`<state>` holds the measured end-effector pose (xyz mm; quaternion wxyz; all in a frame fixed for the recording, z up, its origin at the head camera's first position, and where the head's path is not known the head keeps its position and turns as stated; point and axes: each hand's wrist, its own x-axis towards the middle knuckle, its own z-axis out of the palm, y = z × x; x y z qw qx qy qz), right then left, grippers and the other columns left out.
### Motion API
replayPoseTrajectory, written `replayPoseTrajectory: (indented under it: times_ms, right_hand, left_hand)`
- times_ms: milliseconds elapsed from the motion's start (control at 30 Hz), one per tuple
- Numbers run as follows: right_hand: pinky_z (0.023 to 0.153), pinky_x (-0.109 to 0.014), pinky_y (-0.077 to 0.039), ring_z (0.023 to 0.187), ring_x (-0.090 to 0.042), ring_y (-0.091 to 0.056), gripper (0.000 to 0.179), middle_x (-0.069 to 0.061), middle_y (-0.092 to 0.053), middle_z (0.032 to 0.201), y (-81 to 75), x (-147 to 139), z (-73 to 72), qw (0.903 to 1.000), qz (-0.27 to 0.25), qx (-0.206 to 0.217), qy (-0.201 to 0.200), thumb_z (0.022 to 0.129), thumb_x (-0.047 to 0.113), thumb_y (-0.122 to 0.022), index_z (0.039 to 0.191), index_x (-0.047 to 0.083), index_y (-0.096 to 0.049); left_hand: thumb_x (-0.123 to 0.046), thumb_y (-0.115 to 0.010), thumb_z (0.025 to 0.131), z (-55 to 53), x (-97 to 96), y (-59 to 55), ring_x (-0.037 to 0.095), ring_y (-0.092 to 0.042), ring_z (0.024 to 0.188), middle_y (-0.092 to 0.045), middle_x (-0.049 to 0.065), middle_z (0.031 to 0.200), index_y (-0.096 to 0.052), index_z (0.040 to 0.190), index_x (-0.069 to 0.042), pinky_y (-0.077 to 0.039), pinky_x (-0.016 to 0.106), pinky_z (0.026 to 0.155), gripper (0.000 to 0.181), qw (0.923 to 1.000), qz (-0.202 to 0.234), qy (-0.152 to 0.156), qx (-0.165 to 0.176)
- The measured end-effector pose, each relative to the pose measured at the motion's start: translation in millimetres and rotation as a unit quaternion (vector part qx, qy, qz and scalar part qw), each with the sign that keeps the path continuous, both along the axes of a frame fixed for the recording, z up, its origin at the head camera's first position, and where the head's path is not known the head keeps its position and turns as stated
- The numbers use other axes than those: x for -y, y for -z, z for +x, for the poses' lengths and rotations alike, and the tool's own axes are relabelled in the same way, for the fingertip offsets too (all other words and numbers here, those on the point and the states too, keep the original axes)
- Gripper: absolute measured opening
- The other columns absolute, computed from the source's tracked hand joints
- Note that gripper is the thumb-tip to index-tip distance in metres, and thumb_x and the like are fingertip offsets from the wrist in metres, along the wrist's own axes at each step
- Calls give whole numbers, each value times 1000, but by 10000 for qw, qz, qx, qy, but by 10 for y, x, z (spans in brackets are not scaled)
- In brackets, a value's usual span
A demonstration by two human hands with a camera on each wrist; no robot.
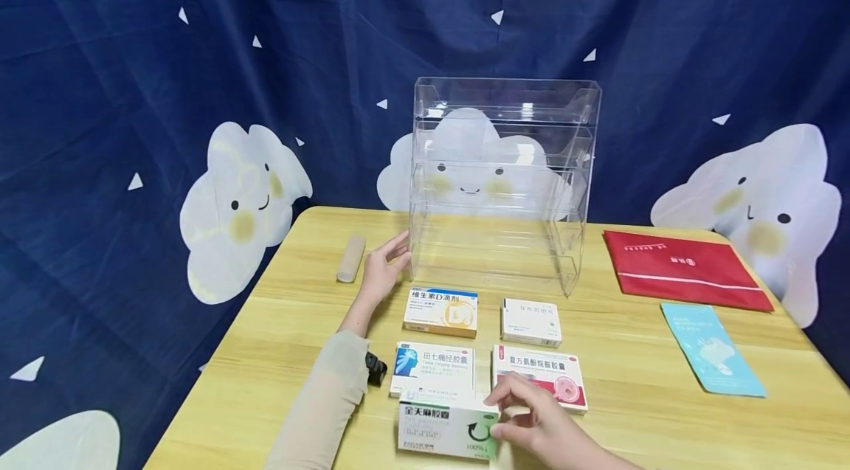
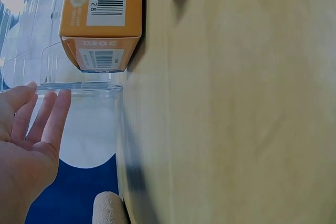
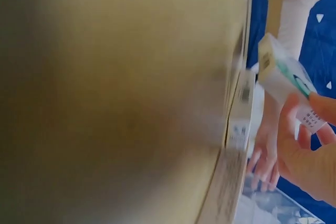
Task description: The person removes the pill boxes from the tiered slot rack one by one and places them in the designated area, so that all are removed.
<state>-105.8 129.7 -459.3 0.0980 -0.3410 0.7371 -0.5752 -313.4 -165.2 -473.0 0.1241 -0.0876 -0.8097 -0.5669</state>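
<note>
My right hand (image 1: pixel 535 418) pinches a white and green medicine box (image 1: pixel 438 427) by its right end, and in the right wrist view that box (image 3: pixel 286 74) is tilted and off the table. My left hand (image 1: pixel 385 267) reaches to the lower left side of a clear acrylic rack (image 1: pixel 498 226) with several tiers. Its fingers (image 2: pixel 56 116) are fairly straight at the rack's edge in the left wrist view. Near the rack's front lie an orange and white vitamin D box (image 1: pixel 440 313) and a small white box (image 1: pixel 530 322). Closer stand a blue and white box (image 1: pixel 433 369) and a red and white box (image 1: pixel 564 381), partly covered by my right hand.
A beige roll (image 1: pixel 351 258) lies left of the rack on the wooden table (image 1: pixel 265 352). To the right are a flat red pouch (image 1: pixel 684 271) and a light blue packet (image 1: pixel 713 350). A dark blue curtain (image 1: pixel 345 27) with clouds hangs behind.
</note>
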Motion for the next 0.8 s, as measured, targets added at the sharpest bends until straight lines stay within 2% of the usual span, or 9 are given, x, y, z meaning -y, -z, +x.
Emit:
replayPoseTrajectory:
  times_ms: [100,167,267,367,500,667,800]
  right_hand:
    - [76,-25,-64,97,3,-56,22,-13,-56,100,16,36,29,9990,-45,410,-177,90,11,-68,108,6,-57]
    - [75,-23,-63,94,1,-55,23,-14,-56,97,22,55,42,9983,20,538,-200,89,13,-69,108,7,-57]
    - [71,-19,-61,85,-8,-57,24,-14,-55,92,43,75,49,9979,124,590,-225,89,14,-70,107,8,-57]
    - [66,-17,-58,80,-10,-57,24,-16,-55,87,81,97,42,9976,227,596,-270,88,13,-71,106,9,-56]
    - [66,-16,-56,80,3,-54,23,-13,-58,82,117,139,16,9979,474,377,-243,87,14,-72,103,11,-56]
    - [64,-14,-54,77,2,-54,22,-3,-61,81,122,167,-20,9952,922,-315,-69,87,17,-73,103,13,-58]
    - [59,-12,-49,72,6,-49,20,2,-60,77,121,167,-40,9916,1231,-377,-98,87,20,-73,102,13,-61]
  left_hand:
    - [-3,-67,90,-10,0,7,33,-65,116,-63,15,133,-58,136,-12,-59,27,94,49,10000,36,-3,34]
    - [-2,-67,90,-18,-6,12,34,-65,116,-63,16,133,-57,137,-11,-58,29,94,49,10000,37,-32,56]
    - [-2,-66,90,-24,-3,21,33,-65,116,-63,16,133,-57,137,-11,-58,28,94,48,10000,20,-26,49]
    - [-3,-66,91,-15,-1,17,32,-65,117,-63,16,133,-57,137,-11,-58,27,95,48,10000,8,-24,79]
    - [-4,-66,91,0,5,5,32,-65,117,-63,16,133,-57,137,-11,-58,27,95,48,10000,62,-16,68]
    - [-3,-66,91,-7,-2,2,33,-65,118,-62,16,134,-57,137,-11,-58,28,96,48,9999,112,10,92]
    - [-3,-66,91,-1,-2,0,32,-65,117,-63,15,133,-57,137,-12,-58,30,96,48,9998,147,6,94]
